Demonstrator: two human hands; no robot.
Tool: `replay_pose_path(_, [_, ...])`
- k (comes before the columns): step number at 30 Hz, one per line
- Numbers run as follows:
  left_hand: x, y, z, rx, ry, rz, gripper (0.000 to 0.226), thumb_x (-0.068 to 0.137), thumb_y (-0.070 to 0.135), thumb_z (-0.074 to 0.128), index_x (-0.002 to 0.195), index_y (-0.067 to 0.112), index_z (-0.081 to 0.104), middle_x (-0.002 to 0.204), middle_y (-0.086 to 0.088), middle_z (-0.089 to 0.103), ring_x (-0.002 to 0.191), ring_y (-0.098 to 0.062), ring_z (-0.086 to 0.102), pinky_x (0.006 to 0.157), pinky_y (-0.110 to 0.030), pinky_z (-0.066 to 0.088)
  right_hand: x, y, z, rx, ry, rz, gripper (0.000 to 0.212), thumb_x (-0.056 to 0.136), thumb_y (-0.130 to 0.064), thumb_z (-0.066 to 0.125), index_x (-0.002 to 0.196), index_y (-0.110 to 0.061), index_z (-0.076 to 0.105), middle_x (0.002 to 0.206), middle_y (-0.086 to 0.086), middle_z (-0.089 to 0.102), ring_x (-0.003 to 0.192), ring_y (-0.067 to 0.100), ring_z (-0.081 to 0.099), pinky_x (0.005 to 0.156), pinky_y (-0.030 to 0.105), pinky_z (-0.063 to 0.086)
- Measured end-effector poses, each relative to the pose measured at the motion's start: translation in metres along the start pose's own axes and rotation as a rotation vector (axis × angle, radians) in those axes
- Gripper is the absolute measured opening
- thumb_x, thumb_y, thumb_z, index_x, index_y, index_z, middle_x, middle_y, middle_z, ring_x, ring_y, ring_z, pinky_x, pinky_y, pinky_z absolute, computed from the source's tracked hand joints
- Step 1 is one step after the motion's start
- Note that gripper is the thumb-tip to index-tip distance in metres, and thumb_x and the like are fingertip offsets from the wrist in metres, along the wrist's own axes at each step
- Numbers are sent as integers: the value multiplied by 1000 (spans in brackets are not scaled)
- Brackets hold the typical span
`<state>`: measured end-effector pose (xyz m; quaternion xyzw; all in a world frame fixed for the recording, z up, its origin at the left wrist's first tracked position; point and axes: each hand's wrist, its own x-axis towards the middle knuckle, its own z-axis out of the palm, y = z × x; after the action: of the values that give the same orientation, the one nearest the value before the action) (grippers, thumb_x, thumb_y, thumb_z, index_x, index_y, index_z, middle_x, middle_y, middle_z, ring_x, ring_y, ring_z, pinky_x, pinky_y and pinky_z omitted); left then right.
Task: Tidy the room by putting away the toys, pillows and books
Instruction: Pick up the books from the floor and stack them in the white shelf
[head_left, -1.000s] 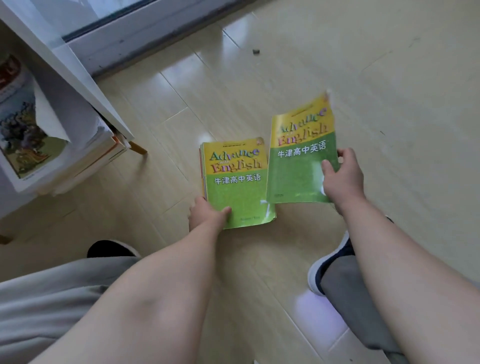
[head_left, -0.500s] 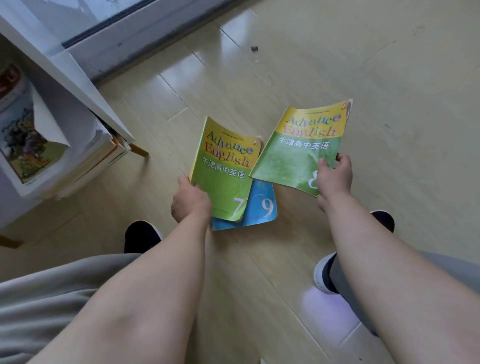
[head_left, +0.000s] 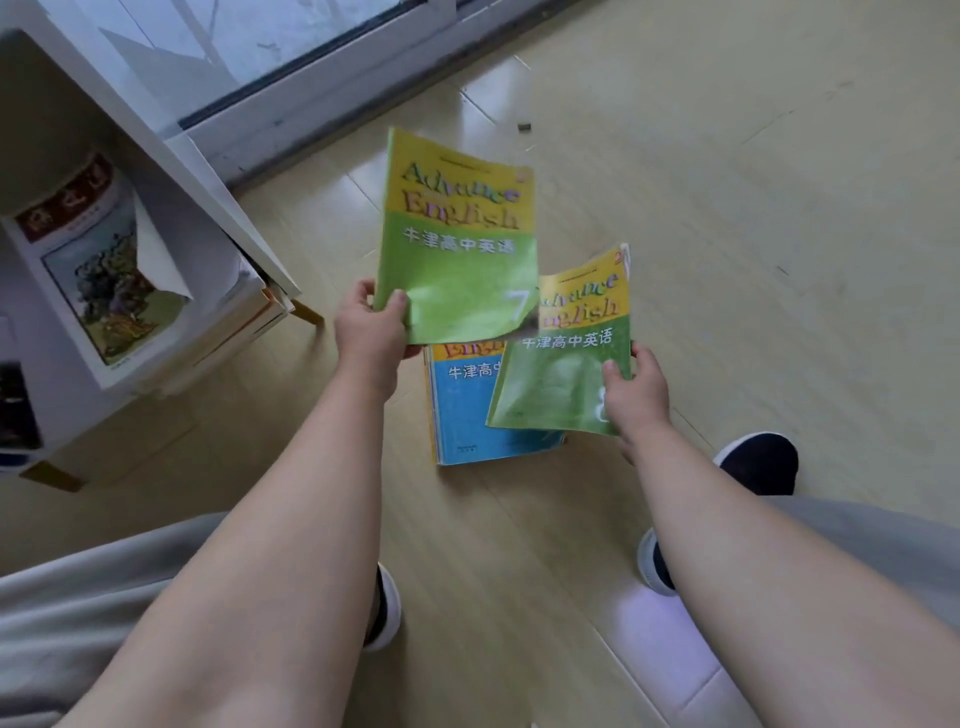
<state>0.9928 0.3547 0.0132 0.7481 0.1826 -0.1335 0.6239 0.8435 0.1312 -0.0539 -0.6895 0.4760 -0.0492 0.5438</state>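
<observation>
Lifting is what's new: a second ago both green textbooks were down at the floor (head_left: 753, 249), and now both are in the air. The left hand (head_left: 371, 332) pinches the green book 7 (head_left: 460, 249) at its lower left corner, thumb on the cover and fingers behind. It has come up higher and swung toward the shelf side. The right hand (head_left: 636, 395) grips the green book 8 (head_left: 558, 379) by its lower right edge, thumb on top, held lower with the cover sagging a bit.

Raising the 7 uncovered a blue book (head_left: 467, 410) that lay under it. That one is flat on the floor, untouched, and partly hidden behind the 8 from this angle. So I'd judge two books are on their way and at least one is left to fetch, with both hands full (that means a second trip, or stacking first).

The white shelf unit (head_left: 208, 171) stands close on the person's left. Its open compartment already holds a stack of books (head_left: 98, 280) lying flat, with a loose curled sheet (head_left: 156, 260) on top. Space above the stack looks tight, and the sheet could crumple if books slide in. The shelf's slanted white panel edge sits between the 7 and that opening.

A dark scrap (head_left: 523, 125) lies near the sliding door track (head_left: 311, 98). A dark shoe (head_left: 758, 462) is planted just right of the blue book.
</observation>
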Motion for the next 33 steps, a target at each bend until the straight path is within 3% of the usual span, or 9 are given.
replay_pose_path(3, [-10, -28, 19, 52, -143, -95, 9, 102, 13, 59, 105, 21, 55, 99, -3, 64, 74, -18, 63, 51, -29, 58, 3, 3, 5, 68, -111, 99, 31, 104, -19, 49, 134, -24, 59, 124, 3, 67, 110, 29, 66, 96, 49, 56])
replay_pose_path(6, [-22, -62, 36, 193, -244, -130, 12, 101, 13, 59, 111, 18, 57, 97, -4, 64, 71, -18, 62, 46, -27, 53, 9, 2, 5, 172, -198, 270, 25, 103, -24, 44, 105, -25, 68, 114, 7, 73, 105, 34, 71, 92, 60, 56])
replay_pose_path(12, [-22, -93, 58, 175, -260, -298, 11, 101, 15, 60, 108, 23, 59, 95, -6, 67, 63, -23, 61, 47, -24, 37, 22, 15, -8, 255, -275, 559, 53, 106, -59, 28, 110, -24, 68, 101, 6, 77, 89, 30, 73, 69, 39, 59])
replay_pose_path(19, [-14, -81, 90, -140, -415, -493, 9, 103, 16, 58, 112, 20, 59, 88, -3, 62, 38, -11, 46, 34, -17, 25, 34, 33, -8, 307, -295, 621, 81, 95, -79, 14, 114, -22, 70, 113, 17, 74, 101, 37, 70, 84, 51, 59])
replay_pose_path(23, [-16, -88, 95, 218, -389, -315, 32, 101, 20, 62, 133, 18, 58, 104, -5, 70, 54, -16, 63, 38, -21, 42, 37, 33, -20, 313, -360, 630, 94, 88, -86, 4, 117, -24, 70, 103, 11, 77, 87, 28, 75, 72, 36, 55])
replay_pose_path(25, [-14, -97, 93, 588, -374, -102, 38, 100, 28, 63, 137, 21, 58, 118, -2, 70, 86, -22, 70, 63, -30, 58, 38, 34, -21, 313, -411, 608, 98, 87, -86, 1, 118, -26, 71, 101, 5, 79, 82, 23, 77, 70, 32, 53])
replay_pose_path(27, [-10, -102, 91, 893, -358, 58, 41, 98, 35, 63, 138, 27, 60, 128, 1, 64, 115, -25, 62, 93, -39, 54, 38, 37, -19, 299, -428, 619, 90, 87, -88, 15, 123, -27, 70, 113, 4, 76, 99, 25, 73, 83, 39, 54])
replay_pose_path(29, [-6, -103, 89, 995, -279, 122, 42, 96, 35, 64, 138, 31, 60, 139, -3, 53, 131, -26, 50, 106, -41, 45, 39, 42, -13, 257, -412, 610, 74, 86, -79, 52, 137, -25, 61, 141, 2, 62, 127, 26, 58, 109, 51, 43])
replay_pose_path(33, [4, -106, 81, 913, -200, -11, 48, 95, 32, 63, 142, 26, 57, 142, -7, 54, 127, -28, 54, 107, -42, 46, 52, 63, 1, 123, -304, 484, 37, 87, -25, 78, 120, -14, 66, 122, 11, 72, 108, 29, 69, 101, 55, 53])
